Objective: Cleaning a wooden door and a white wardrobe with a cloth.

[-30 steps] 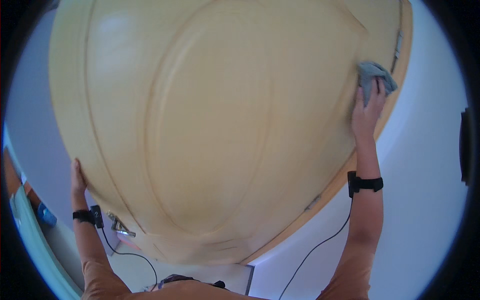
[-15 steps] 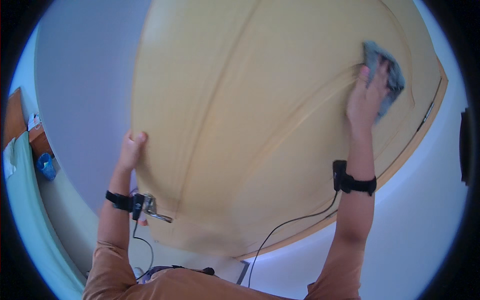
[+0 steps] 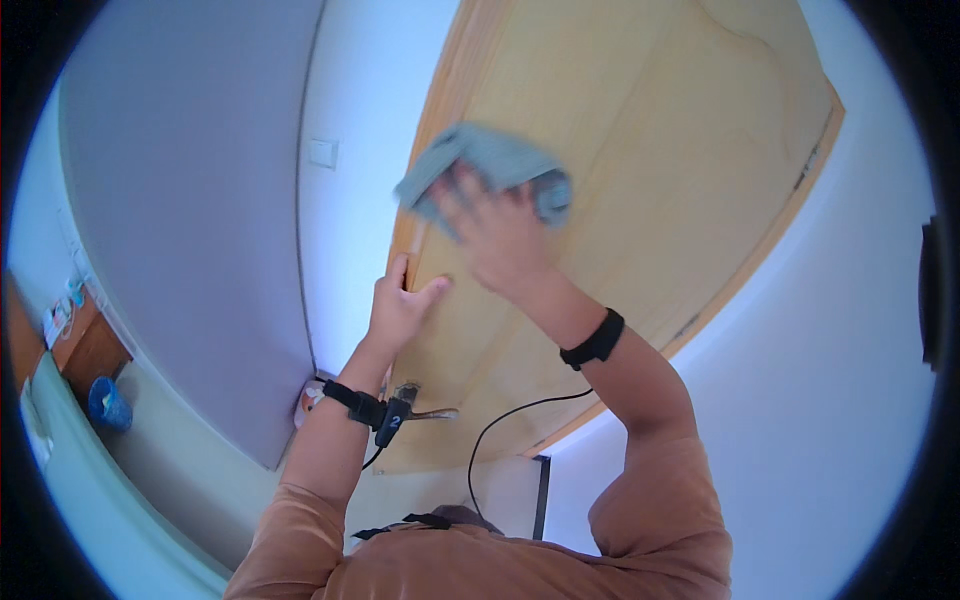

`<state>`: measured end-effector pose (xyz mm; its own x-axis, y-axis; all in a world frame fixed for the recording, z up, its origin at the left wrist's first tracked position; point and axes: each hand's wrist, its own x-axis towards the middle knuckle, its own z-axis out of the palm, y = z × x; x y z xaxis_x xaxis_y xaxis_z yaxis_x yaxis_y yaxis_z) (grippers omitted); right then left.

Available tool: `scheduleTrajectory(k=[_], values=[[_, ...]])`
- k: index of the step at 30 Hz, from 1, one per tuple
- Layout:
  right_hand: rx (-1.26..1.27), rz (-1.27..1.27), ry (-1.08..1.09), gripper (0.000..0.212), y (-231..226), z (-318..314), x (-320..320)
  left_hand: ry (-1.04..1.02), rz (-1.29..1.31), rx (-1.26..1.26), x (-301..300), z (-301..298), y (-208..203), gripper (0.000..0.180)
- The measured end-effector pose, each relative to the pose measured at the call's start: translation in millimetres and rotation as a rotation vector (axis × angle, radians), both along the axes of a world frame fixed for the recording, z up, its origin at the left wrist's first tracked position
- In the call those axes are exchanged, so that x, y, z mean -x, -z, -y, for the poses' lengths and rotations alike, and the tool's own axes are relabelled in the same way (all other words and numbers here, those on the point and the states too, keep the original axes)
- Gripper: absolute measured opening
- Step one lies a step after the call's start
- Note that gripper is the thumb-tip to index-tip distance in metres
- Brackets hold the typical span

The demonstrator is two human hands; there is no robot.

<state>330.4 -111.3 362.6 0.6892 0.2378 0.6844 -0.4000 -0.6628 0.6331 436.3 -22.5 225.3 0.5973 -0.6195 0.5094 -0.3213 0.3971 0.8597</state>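
A pale yellow wooden door with curved grooves stands before me. My left hand wraps round its left edge, thumb on the face, above the metal lever handle. Higher up, near that same edge, a grey-green cloth lies bunched against the door. My right hand presses the cloth onto the surface; its fingers are partly covered by the folds and smeared by motion. Both wrists carry black straps, and the left one partly overlaps the handle's base.
A grey panel rises at the left, with a light switch on the wall beyond it. A bed with a pale green cover and a blue bin stand far left. A black cable hangs from my right wrist.
My right hand has carried the cloth leftward across the door, from near the hinge side to the left edge. The door has swung, its left edge and my left hand now farther right.
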Motion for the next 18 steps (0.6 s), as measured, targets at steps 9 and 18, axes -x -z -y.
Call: scheduleTrajectory(k=[9, 18], values=[[0.164, 0.020, -0.160, 0.049, -33, 42, 58, -0.056, 0.032, 0.103, -8, 13, 17, 0.032], [0.155, 0.345, -0.134, 0.049, -135, 163, 196, -0.373, 0.147, 0.118, -30, 11, 43, 0.046]])
